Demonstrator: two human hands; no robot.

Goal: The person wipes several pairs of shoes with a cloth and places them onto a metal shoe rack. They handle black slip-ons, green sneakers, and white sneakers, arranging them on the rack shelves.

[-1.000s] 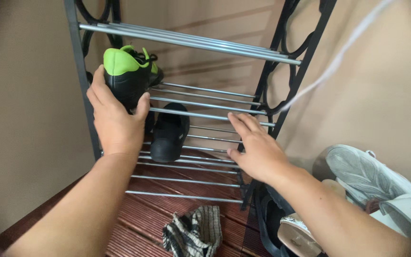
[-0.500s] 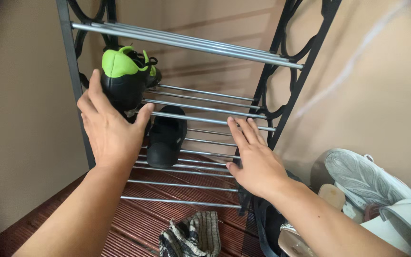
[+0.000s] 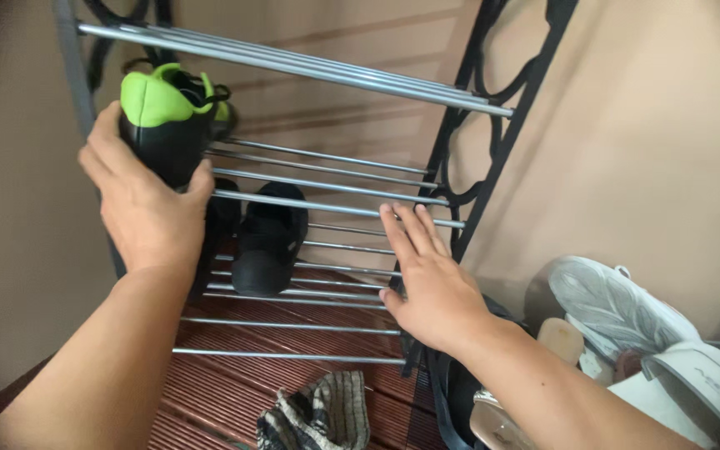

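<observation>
The left hand (image 3: 145, 208) reaches up and forward, its grip wrapped around the heel of a black sports shoe with a lime-green collar (image 3: 166, 125), thumb on the right side and fingers on the left. The shoe rests on the middle tier of a black metal shoe rack with silver rails (image 3: 335, 183), at its left end, toe pointing toward the wall. Below it, on the next tier, sits a plain black shoe (image 3: 267, 240), heel toward the camera. The right hand (image 3: 423, 279) is held flat with its grip spread, fingers extended toward the front rail of the middle tier near the rack's right frame, holding nothing. On the dark red ribbed floor (image 3: 210, 392) lies a crumpled black-and-white checked cloth (image 3: 318, 412). Right of the rack, a pile of pale grey and white shoes (image 3: 627, 321) lies against the beige wall (image 3: 660, 150).
</observation>
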